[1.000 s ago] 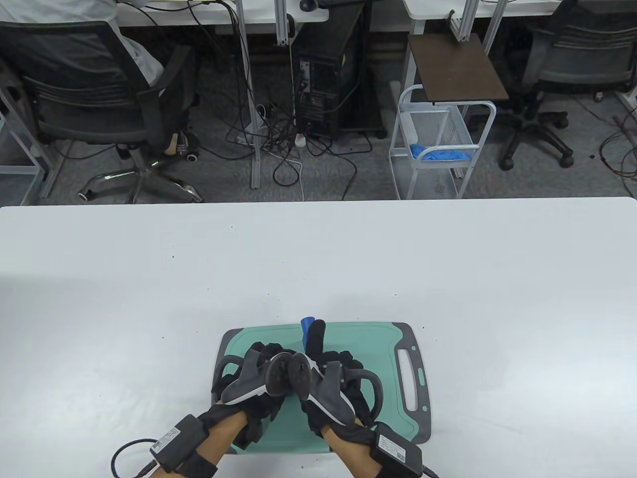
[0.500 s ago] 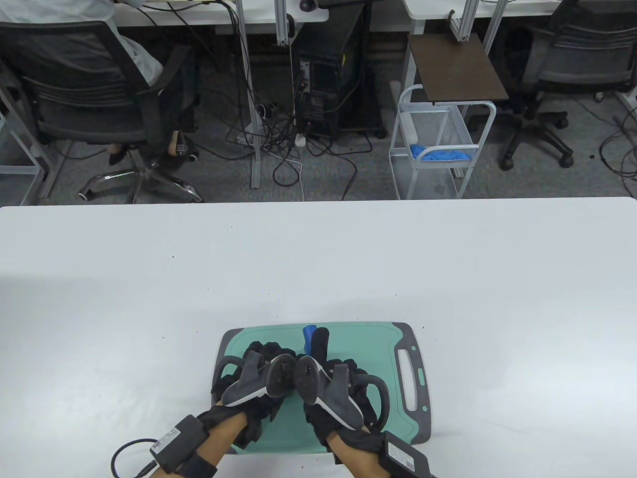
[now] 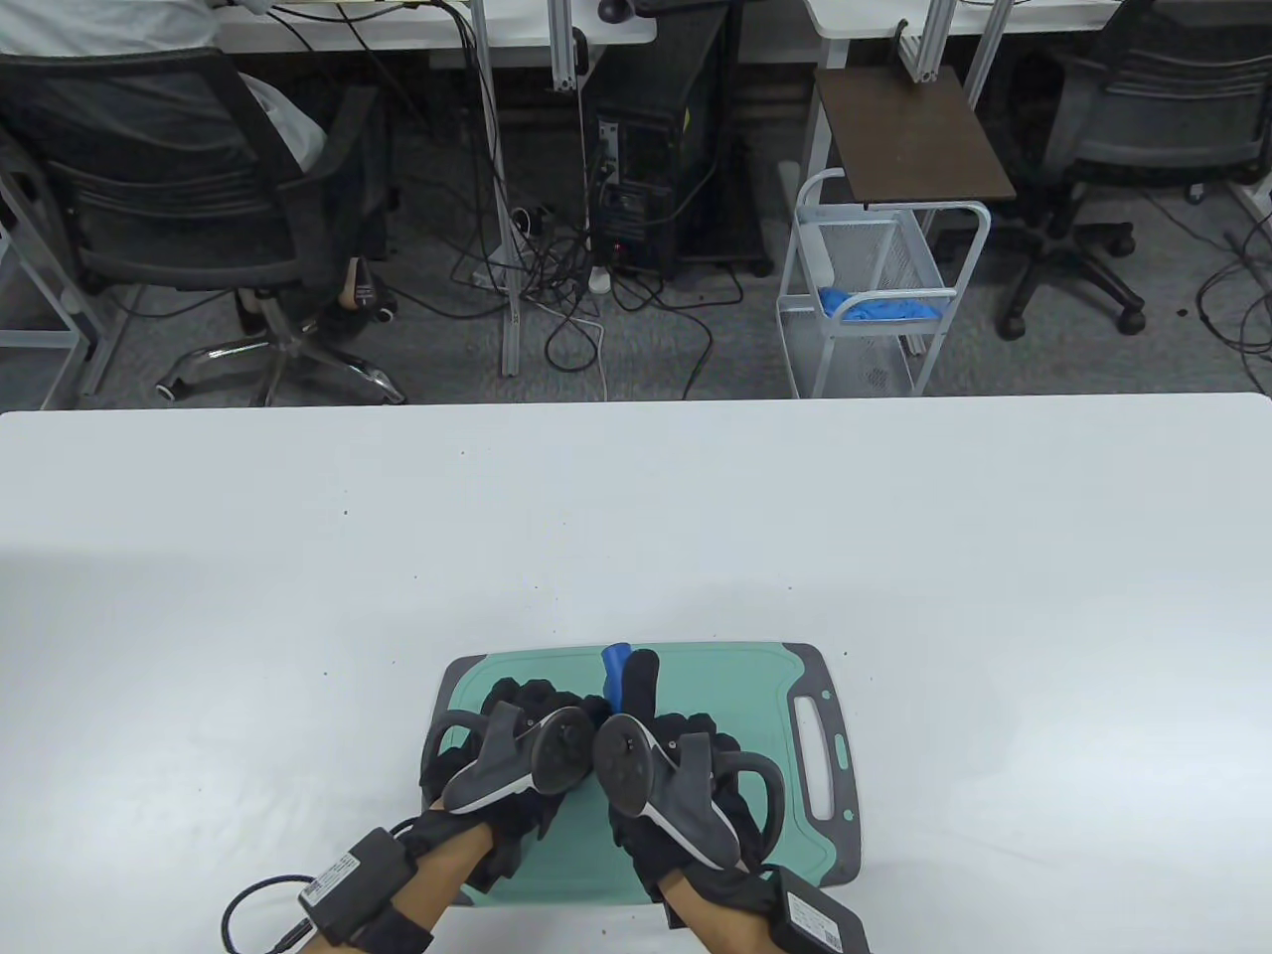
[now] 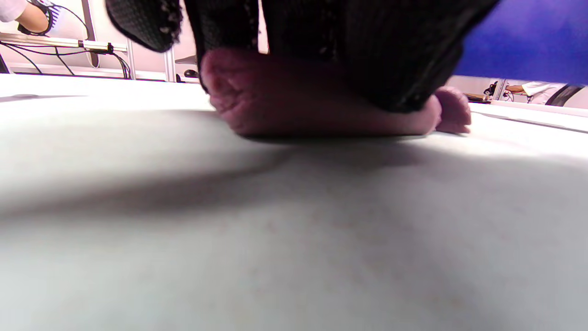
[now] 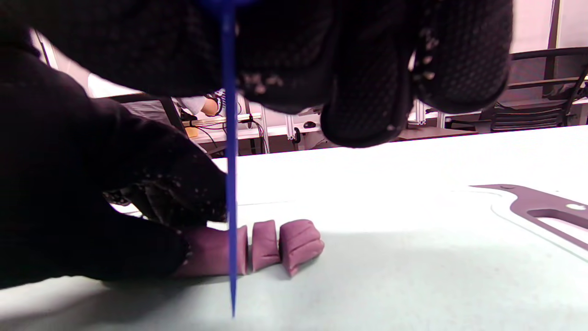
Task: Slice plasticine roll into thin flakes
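Note:
A purple-pink plasticine roll [image 5: 206, 252] lies on the green cutting board [image 3: 740, 696]. My left hand [image 3: 532, 704] presses it down from above; the left wrist view shows the roll [image 4: 312, 103] under the gloved fingers [image 4: 321, 41]. My right hand [image 3: 656, 725] grips a blue plastic knife [image 3: 615, 664]. Its thin blade [image 5: 231, 184] stands upright and reaches down through the roll's right end to the board. Two cut pieces [image 5: 264, 246] [image 5: 299, 246] stand just right of the blade. In the table view the hands hide the roll.
The board's grey rim with its handle slot [image 3: 820, 755] lies to the right of the hands and also shows in the right wrist view [image 5: 542, 207]. White table [image 3: 636, 517] surrounds the board. Chairs, a wire cart [image 3: 879, 288] and cables stand beyond the far edge.
My right hand has shifted slightly right and toward me, and the knife tip has come down a little. My left hand has stayed on the roll.

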